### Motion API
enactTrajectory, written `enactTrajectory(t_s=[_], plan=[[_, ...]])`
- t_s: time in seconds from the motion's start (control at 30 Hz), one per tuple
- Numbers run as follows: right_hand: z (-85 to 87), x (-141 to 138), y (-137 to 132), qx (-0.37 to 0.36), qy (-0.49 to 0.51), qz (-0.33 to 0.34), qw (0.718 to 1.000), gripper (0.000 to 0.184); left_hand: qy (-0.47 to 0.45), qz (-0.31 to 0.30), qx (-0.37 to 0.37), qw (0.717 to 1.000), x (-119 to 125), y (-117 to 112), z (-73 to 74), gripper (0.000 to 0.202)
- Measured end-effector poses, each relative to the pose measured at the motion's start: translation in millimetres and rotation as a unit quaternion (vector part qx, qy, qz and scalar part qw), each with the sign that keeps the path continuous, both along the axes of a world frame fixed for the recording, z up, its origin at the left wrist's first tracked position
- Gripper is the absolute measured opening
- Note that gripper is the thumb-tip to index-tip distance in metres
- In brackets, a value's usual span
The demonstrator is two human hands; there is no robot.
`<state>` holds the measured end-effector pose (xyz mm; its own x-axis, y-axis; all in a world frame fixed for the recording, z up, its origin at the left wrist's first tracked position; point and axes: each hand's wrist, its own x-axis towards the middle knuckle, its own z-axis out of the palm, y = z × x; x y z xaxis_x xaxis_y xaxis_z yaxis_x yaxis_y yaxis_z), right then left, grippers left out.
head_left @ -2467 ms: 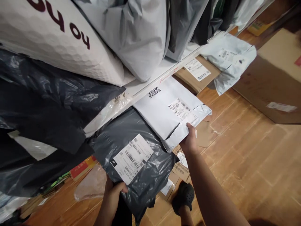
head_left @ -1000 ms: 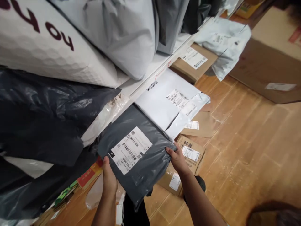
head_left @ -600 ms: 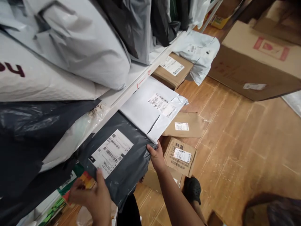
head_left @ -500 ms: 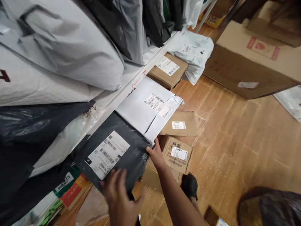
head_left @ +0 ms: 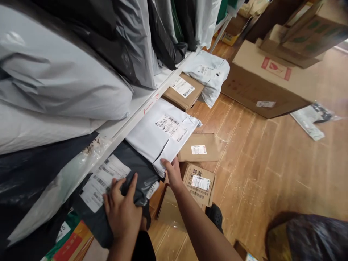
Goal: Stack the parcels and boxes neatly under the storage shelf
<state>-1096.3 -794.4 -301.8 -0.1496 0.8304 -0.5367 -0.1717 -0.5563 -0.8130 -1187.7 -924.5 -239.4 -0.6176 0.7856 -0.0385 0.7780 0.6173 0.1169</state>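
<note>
My left hand [head_left: 122, 206] lies with fingers spread on a dark grey poly mailer [head_left: 141, 166], over the edge of its white shipping label. With the thumb on top and the other fingers below, my right hand [head_left: 171, 172] pinches the near corner of a white poly mailer [head_left: 146, 132]. That white mailer carries a printed label and partly overlaps the dark one. Both stick out from under the white shelf edge [head_left: 130, 121], so their far ends are hidden.
Grey and black bagged parcels [head_left: 62, 72] fill the shelf above. Beyond the white mailer are a brown box [head_left: 170, 94] and a pale blue mailer [head_left: 214, 78]. Small cartons [head_left: 199, 166] lie on the wooden floor near a shoe [head_left: 214, 215]. A large carton [head_left: 244, 81] stands farther right.
My left hand has come down onto the dark mailer, which has shifted left and lower. My right hand has moved from between the mailers' edges onto the white mailer's corner. The view has shifted.
</note>
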Motion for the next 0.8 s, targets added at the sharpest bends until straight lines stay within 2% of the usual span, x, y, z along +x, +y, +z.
enactTrajectory(t_s=[0.07,0.13,0.2,0.27,0.33,0.43,0.53,0.6,0.7,0.73,0.77,0.8], plan=[[0.6,-13.5,3.5,-0.013,0.008,0.006,1.000,0.050,0.001,0.003,0.013,1.000,-23.6,6.0,1.6,0.053],[-0.4,-26.4,7.7,-0.039,-0.014,0.014,0.999,0.047,0.002,-0.001,-0.009,1.000,-41.2,9.7,-0.4,0.054],[-3.3,-35.0,12.2,-0.047,-0.059,0.004,0.997,0.041,0.023,-0.027,-0.052,0.998,-49.3,7.9,-7.1,0.057],[-5.8,-38.7,16.7,-0.021,-0.093,-0.016,0.995,0.039,0.059,-0.052,-0.074,0.994,-51.0,2.0,-17.2,0.057],[-5.1,-40.0,21.0,0.006,-0.108,-0.018,0.994,0.044,0.079,-0.072,-0.067,0.992,-52.2,-3.3,-27.6,0.057],[2.8,-43.2,26.4,-0.011,-0.133,0.030,0.991,0.056,0.088,-0.059,-0.053,0.993,-58.9,-1.9,-38.2,0.062],[10.0,-48.3,28.7,0.002,-0.139,0.071,0.988,0.068,0.111,-0.034,-0.038,0.993,-67.4,6.3,-42.4,0.068],[10.2,-50.5,26.9,0.018,-0.134,0.070,0.988,0.077,0.107,-0.052,-0.028,0.993,-71.3,7.1,-42.2,0.068],[7.2,-50.7,20.6,0.038,-0.125,0.052,0.990,0.085,0.043,-0.120,0.016,0.992,-74.3,-9.0,-39.3,0.058],[7.0,-49.8,18.8,0.041,-0.124,0.047,0.990,0.087,0.015,-0.121,0.042,0.992,-74.7,-18.7,-38.7,0.057],[7.7,-48.5,17.6,0.039,-0.127,0.043,0.990,0.088,-0.006,-0.092,0.070,0.993,-74.8,-29.7,-38.9,0.060],[9.3,-46.7,17.3,0.033,-0.137,0.046,0.989,0.090,-0.014,-0.023,0.098,0.995,-74.7,-40.7,-40.0,0.072]])
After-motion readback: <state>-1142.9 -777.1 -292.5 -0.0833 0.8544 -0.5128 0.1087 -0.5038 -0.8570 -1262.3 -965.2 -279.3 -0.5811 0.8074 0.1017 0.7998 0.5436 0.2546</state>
